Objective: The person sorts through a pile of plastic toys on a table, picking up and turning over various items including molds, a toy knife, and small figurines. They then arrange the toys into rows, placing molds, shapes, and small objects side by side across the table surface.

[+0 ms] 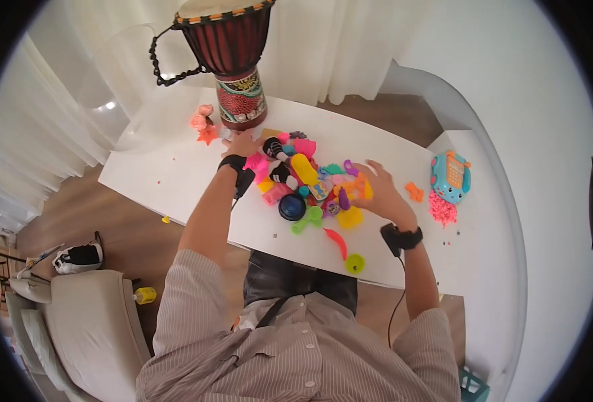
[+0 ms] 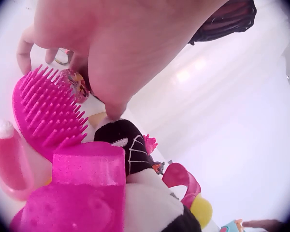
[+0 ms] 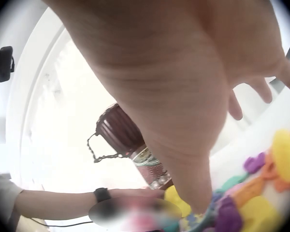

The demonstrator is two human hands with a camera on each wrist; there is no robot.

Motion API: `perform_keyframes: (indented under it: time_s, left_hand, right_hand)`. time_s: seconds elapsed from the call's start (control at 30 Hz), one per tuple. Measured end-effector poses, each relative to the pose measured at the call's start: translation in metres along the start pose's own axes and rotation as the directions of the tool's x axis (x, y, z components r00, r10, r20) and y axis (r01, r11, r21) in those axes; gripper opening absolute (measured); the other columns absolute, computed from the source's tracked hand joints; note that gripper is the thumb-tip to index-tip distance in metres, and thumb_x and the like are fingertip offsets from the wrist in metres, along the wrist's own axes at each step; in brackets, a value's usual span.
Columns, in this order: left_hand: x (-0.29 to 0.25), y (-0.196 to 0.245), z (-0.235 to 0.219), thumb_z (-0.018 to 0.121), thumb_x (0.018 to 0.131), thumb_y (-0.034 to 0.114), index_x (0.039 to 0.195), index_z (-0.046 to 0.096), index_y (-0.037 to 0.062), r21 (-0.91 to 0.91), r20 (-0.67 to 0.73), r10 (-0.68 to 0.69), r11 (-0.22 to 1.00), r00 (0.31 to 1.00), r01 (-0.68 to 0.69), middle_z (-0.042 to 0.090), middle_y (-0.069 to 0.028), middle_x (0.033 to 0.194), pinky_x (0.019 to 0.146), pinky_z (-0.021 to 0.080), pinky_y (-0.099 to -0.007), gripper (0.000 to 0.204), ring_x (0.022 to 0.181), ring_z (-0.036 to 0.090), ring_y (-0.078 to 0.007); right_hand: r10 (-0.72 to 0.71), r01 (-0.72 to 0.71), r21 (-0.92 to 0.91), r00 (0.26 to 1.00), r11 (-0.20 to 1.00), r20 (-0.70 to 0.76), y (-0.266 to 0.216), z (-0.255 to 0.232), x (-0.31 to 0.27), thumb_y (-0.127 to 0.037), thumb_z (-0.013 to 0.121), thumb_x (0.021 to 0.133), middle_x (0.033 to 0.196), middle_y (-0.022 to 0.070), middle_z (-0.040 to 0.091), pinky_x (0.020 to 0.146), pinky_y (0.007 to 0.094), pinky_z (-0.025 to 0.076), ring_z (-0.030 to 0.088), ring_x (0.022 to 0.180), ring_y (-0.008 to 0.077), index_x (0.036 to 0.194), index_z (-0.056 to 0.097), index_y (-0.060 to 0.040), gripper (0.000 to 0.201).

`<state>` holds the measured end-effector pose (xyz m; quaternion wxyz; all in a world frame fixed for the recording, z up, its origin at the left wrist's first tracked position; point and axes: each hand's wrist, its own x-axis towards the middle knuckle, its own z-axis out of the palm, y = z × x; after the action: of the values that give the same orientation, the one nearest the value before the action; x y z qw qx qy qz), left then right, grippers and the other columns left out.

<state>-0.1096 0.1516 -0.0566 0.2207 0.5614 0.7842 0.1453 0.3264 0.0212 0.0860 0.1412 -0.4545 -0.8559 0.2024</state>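
A heap of colourful toys (image 1: 303, 171) lies on the white table. My left hand (image 1: 243, 144) reaches over its far left side; in the left wrist view the thumb tip is right at a black-and-white cloth item (image 2: 123, 140). Its other fingers point down beside a pink bristle brush (image 2: 48, 108) and a small patterned thing (image 2: 75, 84). My right hand (image 1: 383, 191) is over the heap's right side, fingers spread, near orange pieces (image 1: 357, 187) and a purple piece (image 1: 344, 199). In the right wrist view its thumb reaches down by a yellow piece (image 3: 178, 200).
A tall drum (image 1: 239, 67) stands at the table's back edge, beside coral artificial flowers (image 1: 204, 120). On the right are a blue toy telephone (image 1: 450, 175), pink crumbly bits (image 1: 442, 209) and an orange piece (image 1: 414, 191). A red curved toy (image 1: 336, 242) and a lime round piece (image 1: 354, 263) lie near the front edge.
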Motion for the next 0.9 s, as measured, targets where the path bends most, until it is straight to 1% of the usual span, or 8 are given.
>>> perform_keyframes:
  time_s: [0.07,0.13,0.23,0.43,0.53,0.63,0.73,0.9]
  left_hand:
    - [0.0,-0.002,0.004,0.067,0.093,0.052,0.138,0.064,0.0295,0.013,-0.036,0.034,0.999,0.999,-0.033,0.047,-0.0104,0.155,0.107,0.034,-0.077,0.05,0.145,0.037,-0.0489]
    - [-0.002,0.003,0.01,0.068,0.094,0.045,0.131,0.069,0.0301,0.027,-0.077,0.065,0.998,0.995,-0.063,0.049,-0.0103,0.151,0.102,0.038,-0.0774,0.039,0.141,0.041,-0.049]
    - [-0.009,0.004,0.007,0.068,0.093,0.028,0.12,0.073,0.0283,0.005,-0.192,0.12,0.993,0.974,-0.122,0.053,-0.0126,0.138,0.1,0.044,-0.0728,0.027,0.133,0.048,-0.0476]
    - [-0.021,0.013,-0.01,0.067,0.088,0.008,0.099,0.073,0.011,-0.014,-0.33,0.471,0.864,0.818,-0.503,0.06,-0.0179,0.109,0.088,0.057,-0.0438,0.013,0.101,0.065,-0.0376]
    - [-0.052,0.035,-0.035,0.066,0.088,0.003,0.101,0.072,0.0102,-0.072,-0.369,0.491,0.831,0.789,-0.552,0.06,-0.0166,0.106,0.086,0.057,-0.0454,0.016,0.099,0.065,-0.0369]
    - [-0.096,0.064,-0.051,0.066,0.09,0.0,0.101,0.071,0.0085,-0.104,-0.458,0.528,0.767,0.715,-0.633,0.059,-0.0157,0.105,0.084,0.056,-0.0442,0.015,0.096,0.066,-0.0364]
    - [-0.144,0.082,-0.043,0.065,0.092,0.0,0.102,0.07,0.0075,-0.299,-0.338,0.582,0.679,0.74,-0.671,0.06,-0.0154,0.104,0.084,0.055,-0.0429,0.014,0.095,0.066,-0.0363]
    - [-0.161,0.081,-0.031,0.066,0.092,0.001,0.109,0.069,0.0076,-0.298,-0.252,0.593,0.705,0.765,-0.644,0.061,-0.0156,0.106,0.086,0.055,-0.0419,0.019,0.096,0.065,-0.0362]
  right_hand:
    - [0.115,-0.114,-0.115,0.993,0.987,-0.001,0.017,-0.001,-0.024,-0.032,0.089,0.075,0.161,0.027,0.032,0.114,0.0581,0.042,0.042,0.14,0.052,0.155,0.045,-0.0259,0.092]
    - [0.312,-0.316,0.014,0.942,0.949,0.123,0.03,0.005,-0.033,-0.04,0.095,0.07,0.165,0.0288,0.024,0.12,0.0593,0.033,0.018,0.157,0.0492,0.164,0.031,-0.0292,0.115]
    - [0.238,-0.23,-0.083,0.966,0.97,0.099,0.044,0.021,-0.023,-0.047,0.095,0.068,0.168,0.03,0.02,0.122,0.0595,0.03,0.019,0.157,0.0495,0.166,0.027,-0.03,0.12]
    - [0.369,-0.342,-0.142,0.882,0.929,0.293,0.016,0.017,0.028,-0.06,0.094,0.061,0.168,0.0292,0.019,0.118,0.0614,0.035,0.023,0.152,0.058,0.166,0.028,-0.0281,0.127]
    - [0.317,-0.25,-0.24,0.898,0.938,0.305,0.023,0.038,0.04,-0.064,0.091,0.06,0.162,0.0314,0.03,0.123,0.0648,0.017,0.025,0.152,0.0538,0.163,0.034,-0.0256,0.123]
    - [0.323,-0.278,-0.193,0.908,0.941,0.267,0.015,0.043,0.045,-0.059,0.092,0.06,0.154,0.0279,0.04,0.121,0.0653,0.02,0.032,0.148,0.0478,0.155,0.046,-0.0214,0.112]
    - [0.28,-0.241,-0.2,0.941,0.95,0.192,0.015,0.052,0.052,-0.052,0.092,0.06,0.141,0.0214,0.052,0.115,0.0667,0.026,0.037,0.142,0.04,0.145,0.054,-0.0192,0.099]
    - [0.183,-0.159,-0.211,0.978,0.965,0.104,0.023,0.071,0.064,-0.046,0.089,0.064,0.126,0.0149,0.06,0.108,0.0694,0.028,0.039,0.137,0.0351,0.129,0.061,-0.019,0.076]
